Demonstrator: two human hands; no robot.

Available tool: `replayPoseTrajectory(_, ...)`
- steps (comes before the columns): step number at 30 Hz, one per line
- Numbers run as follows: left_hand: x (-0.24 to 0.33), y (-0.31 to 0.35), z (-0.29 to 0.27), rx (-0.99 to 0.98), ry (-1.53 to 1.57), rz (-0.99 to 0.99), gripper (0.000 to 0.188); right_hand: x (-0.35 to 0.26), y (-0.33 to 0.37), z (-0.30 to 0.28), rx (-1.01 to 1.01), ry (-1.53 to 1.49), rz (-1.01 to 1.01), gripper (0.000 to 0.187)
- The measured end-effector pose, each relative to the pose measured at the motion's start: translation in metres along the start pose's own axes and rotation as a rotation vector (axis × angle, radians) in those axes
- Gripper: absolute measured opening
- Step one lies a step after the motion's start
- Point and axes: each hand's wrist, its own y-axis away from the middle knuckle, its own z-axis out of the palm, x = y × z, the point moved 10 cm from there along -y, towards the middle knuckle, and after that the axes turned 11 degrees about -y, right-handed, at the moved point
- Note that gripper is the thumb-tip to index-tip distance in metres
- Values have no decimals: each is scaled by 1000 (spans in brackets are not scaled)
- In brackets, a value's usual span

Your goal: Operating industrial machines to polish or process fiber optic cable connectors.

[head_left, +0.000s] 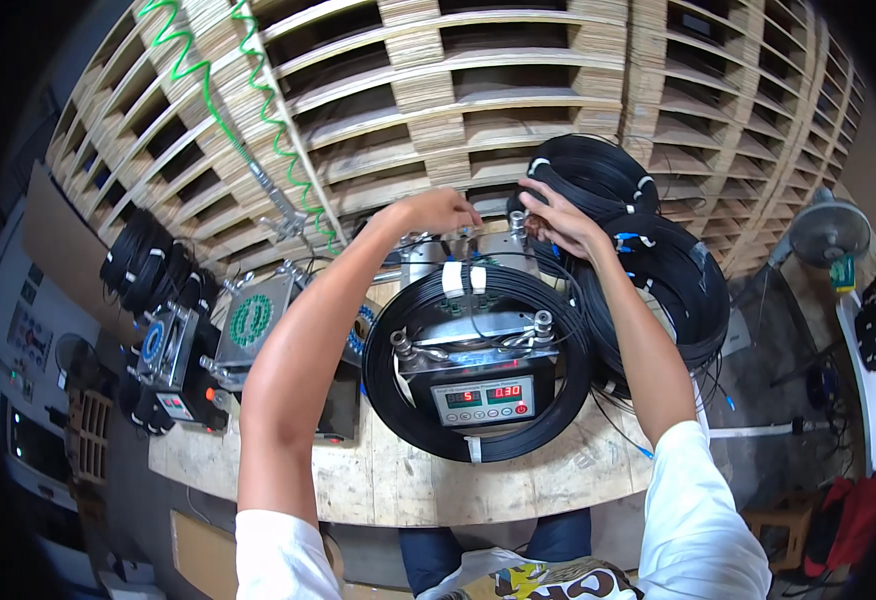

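Note:
A polishing machine [483, 398] with a red-lit digital panel stands in front of me on the bench. A large coil of black cable [383, 405], bound with white tape, lies around its front. Over the machine's far side, my left hand [440, 212] has its fingers bent down and pinched together. Whatever lies between these fingertips is too small to name. My right hand [563, 222] is beside a metal knob post [517, 225] at the far right corner, its fingers apart. Blue connectors [556, 250] on black cable hang just below that hand. Two silver knobs [543, 322] rise at the near corners.
More black cable coils [693, 290] are stacked at the right. Similar machines [258, 325] stand at the left, with cable coils [143, 262] behind. Wooden pallets [438, 100] wall off the back. A green coiled air hose [213, 110] ends in an air gun [276, 200].

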Motion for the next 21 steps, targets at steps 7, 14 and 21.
replayPoseTrajectory(7,-70,13,22,-141,432,-378,20,0,19,3,100,311,-92,102)
replayPoseTrajectory(14,-138,52,30,-137,366,-683,23,4,22,9,113,314,-8,103)
replayPoseTrajectory(21,-146,98,38,-202,758,-500,26,7,23,11,111,231,-42,96)
